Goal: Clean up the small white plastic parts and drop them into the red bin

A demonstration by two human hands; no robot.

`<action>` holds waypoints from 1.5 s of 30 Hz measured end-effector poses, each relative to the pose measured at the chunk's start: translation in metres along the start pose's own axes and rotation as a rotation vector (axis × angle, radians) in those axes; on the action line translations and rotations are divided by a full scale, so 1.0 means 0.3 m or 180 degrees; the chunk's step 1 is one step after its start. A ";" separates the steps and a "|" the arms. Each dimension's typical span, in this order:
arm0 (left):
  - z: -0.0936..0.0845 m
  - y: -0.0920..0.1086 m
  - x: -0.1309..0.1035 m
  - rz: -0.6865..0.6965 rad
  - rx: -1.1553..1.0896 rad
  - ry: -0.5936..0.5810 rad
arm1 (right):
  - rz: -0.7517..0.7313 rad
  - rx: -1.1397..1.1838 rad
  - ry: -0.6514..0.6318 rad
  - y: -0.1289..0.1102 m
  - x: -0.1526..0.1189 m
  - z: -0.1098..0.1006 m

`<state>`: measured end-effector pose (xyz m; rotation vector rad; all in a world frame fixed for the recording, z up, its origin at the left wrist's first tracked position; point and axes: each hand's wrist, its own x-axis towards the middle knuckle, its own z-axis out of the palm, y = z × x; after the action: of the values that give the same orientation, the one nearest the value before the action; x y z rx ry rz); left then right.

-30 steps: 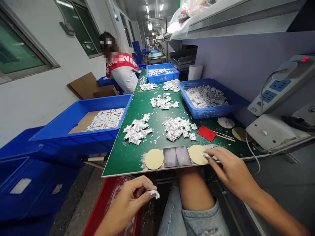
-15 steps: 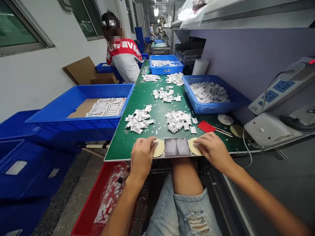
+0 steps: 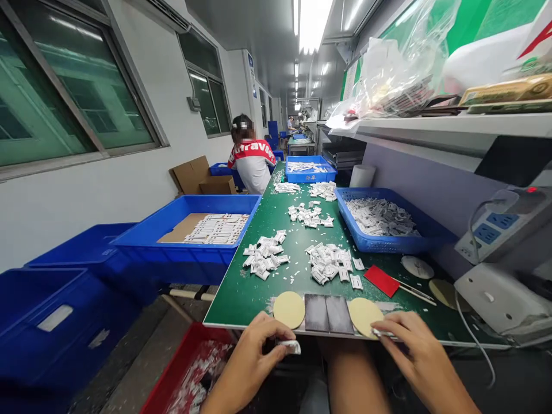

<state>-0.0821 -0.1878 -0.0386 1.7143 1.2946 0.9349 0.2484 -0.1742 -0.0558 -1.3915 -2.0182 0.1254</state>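
Between the thumb and fingers of my left hand [image 3: 259, 359] is a small white piece [image 3: 292, 347], just off the front edge of the green table [image 3: 241, 287]. My right hand [image 3: 411, 351] pinches another small white piece [image 3: 383, 333] beside the right round yellow pad [image 3: 364, 315]. The left yellow pad [image 3: 288, 310] lies bare, with two dark grey plates [image 3: 328, 314] between the pads. Behind them are a left pile [image 3: 264, 256] and a right pile [image 3: 328, 261] of white pieces.
A blue basket [image 3: 379, 244] full of white pieces stands at the right, near a red card [image 3: 382, 281] and a power strip [image 3: 487, 230]. Left of the table is a blue crate [image 3: 185, 250]; a red bin [image 3: 172, 368] sits below. A person [image 3: 254, 167] sits farther back.
The view has tilted up. Both hands have come off the yellow pads toward the front edge, each with a white piece; the left hand is now past the edge.
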 end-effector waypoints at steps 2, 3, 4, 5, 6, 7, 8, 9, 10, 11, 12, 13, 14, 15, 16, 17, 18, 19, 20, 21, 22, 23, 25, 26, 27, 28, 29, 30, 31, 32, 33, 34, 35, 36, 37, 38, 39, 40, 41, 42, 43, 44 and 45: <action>0.006 -0.004 -0.031 -0.0331 -0.1280 0.0228 | 0.0581 0.0201 0.0299 0.009 -0.032 -0.027; 0.012 -0.005 -0.032 -0.0468 -0.1834 0.0491 | 0.0946 0.0358 0.0380 0.012 -0.031 -0.038; 0.018 -0.005 -0.024 -0.0572 -0.2291 0.0789 | 0.1289 0.0581 0.0414 0.014 -0.020 -0.047; 0.024 -0.002 -0.011 -0.0665 -0.2649 0.1075 | 0.1563 0.0872 0.0420 0.013 -0.001 -0.053; 0.029 0.004 0.006 -0.0756 -0.2929 0.1327 | 0.1749 0.1208 0.0415 0.009 0.022 -0.056; 0.032 0.011 0.022 -0.0834 -0.3175 0.1510 | 0.1857 0.1565 0.0411 0.003 0.044 -0.057; 0.035 0.021 0.034 -0.0891 -0.3425 0.1623 | 0.1928 0.1928 0.0403 -0.005 0.063 -0.056; 0.036 0.030 0.040 -0.0937 -0.3703 0.1677 | 0.2005 0.2277 0.0390 -0.014 0.075 -0.055; 0.038 0.038 0.040 -0.0985 -0.3995 0.1674 | 0.2111 0.2598 0.0372 -0.024 0.080 -0.052; 0.039 0.046 0.034 -0.1024 -0.4286 0.1642 | 0.2237 0.2900 0.0310 -0.034 0.079 -0.049; 0.040 0.051 0.025 -0.1033 -0.4578 0.1595 | 0.2356 0.3186 0.0218 -0.043 0.074 -0.044; 0.041 0.056 0.016 -0.1022 -0.4862 0.1529 | 0.2446 0.3435 0.0112 -0.050 0.066 -0.039; 0.041 0.059 0.008 -0.0999 -0.5121 0.1455 | 0.2488 0.3608 0.0022 -0.056 0.058 -0.031; 0.040 0.061 0.004 -0.0989 -0.5326 0.1388 | 0.2480 0.3671 -0.0018 -0.058 0.052 -0.022; 0.038 0.063 0.003 -0.1003 -0.5444 0.1345 | 0.2437 0.3597 0.0019 -0.058 0.048 -0.012; 0.035 0.065 0.006 -0.1056 -0.5444 0.1316 | 0.2366 0.3460 0.0089 -0.055 0.047 -0.002; 0.031 0.066 0.013 -0.1129 -0.5302 0.1291 | 0.2282 0.3311 0.0193 -0.050 0.050 0.008; 0.024 0.066 0.025 -0.1168 -0.5022 0.1303 | 0.2197 0.3205 0.0280 -0.044 0.058 0.016; 0.015 0.065 0.039 -0.1149 -0.4623 0.1329 | 0.2107 0.3175 0.0323 -0.035 0.070 0.022; 0.004 0.063 0.056 -0.1080 -0.4127 0.1352 | 0.2020 0.3207 0.0338 -0.026 0.084 0.026; -0.009 0.058 0.073 -0.0966 -0.3553 0.1360 | 0.1940 0.3268 0.0330 -0.016 0.098 0.028; -0.022 0.052 0.089 -0.0833 -0.2918 0.1338 | 0.1867 0.3316 0.0265 -0.007 0.109 0.029; -0.049 0.034 0.117 -0.0599 -0.1618 0.1171 | 0.1715 0.3271 -0.0009 0.012 0.121 0.030; -0.061 0.026 0.127 -0.0511 -0.1038 0.1021 | 0.1646 0.3185 -0.0133 0.020 0.121 0.032; -0.073 0.019 0.137 -0.0433 -0.0527 0.0863 | 0.1589 0.3072 -0.0224 0.027 0.119 0.034; -0.085 0.017 0.146 -0.0374 -0.0088 0.0692 | 0.1541 0.2926 -0.0260 0.033 0.115 0.036; -0.097 0.019 0.155 -0.0338 0.0270 0.0509 | 0.1503 0.2744 -0.0240 0.037 0.112 0.038; -0.107 0.025 0.164 -0.0315 0.0550 0.0303 | 0.1475 0.2545 -0.0198 0.040 0.110 0.038; -0.117 0.035 0.174 -0.0307 0.0760 0.0053 | 0.1439 0.2352 -0.0204 0.041 0.109 0.036; -0.125 0.046 0.183 -0.0314 0.0907 -0.0233 | 0.1380 0.2161 -0.0283 0.042 0.110 0.034; -0.131 0.056 0.193 -0.0327 0.0996 -0.0511 | 0.1291 0.1955 -0.0424 0.042 0.110 0.029; -0.134 0.064 0.202 -0.0338 0.1064 -0.0735 | 0.1189 0.1736 -0.0574 0.043 0.111 0.024; -0.135 0.068 0.212 -0.0339 0.1152 -0.0868 | 0.1076 0.1519 -0.0709 0.044 0.111 0.018; -0.134 0.067 0.221 -0.0330 0.1267 -0.0916 | 0.0960 0.1300 -0.0788 0.046 0.112 0.013; -0.132 0.061 0.231 -0.0313 0.1399 -0.0897 | 0.0858 0.1085 -0.0803 0.049 0.112 0.007; -0.130 0.052 0.240 -0.0292 0.1520 -0.0843 | 0.0794 0.0885 -0.0760 0.052 0.115 0.002; -0.129 0.043 0.248 -0.0271 0.1607 -0.0776 | 0.0777 0.0712 -0.0685 0.054 0.120 -0.003; -0.130 0.035 0.256 -0.0254 0.1632 -0.0664 | 0.0804 0.0591 -0.0616 0.056 0.128 -0.008; -0.132 0.030 0.261 -0.0246 0.1553 -0.0512 | 0.0851 0.0553 -0.0634 0.057 0.139 -0.012; -0.136 0.028 0.265 -0.0250 0.1362 -0.0360 | 0.0892 0.0596 -0.0766 0.057 0.152 -0.015; -0.139 0.029 0.267 -0.0273 0.1094 -0.0266 | 0.0908 0.0683 -0.0991 0.057 0.166 -0.018; -0.140 0.031 0.268 -0.0304 0.0815 -0.0268 | 0.0895 0.0760 -0.1215 0.056 0.180 -0.020; -0.140 0.031 0.268 -0.0322 0.0604 -0.0301 | 0.0877 0.0782 -0.1329 0.057 0.192 -0.022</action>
<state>-0.0987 -0.1049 -0.0043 1.7949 1.4302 0.6829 0.2540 -0.1194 -0.0312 -1.5682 -2.0311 0.8172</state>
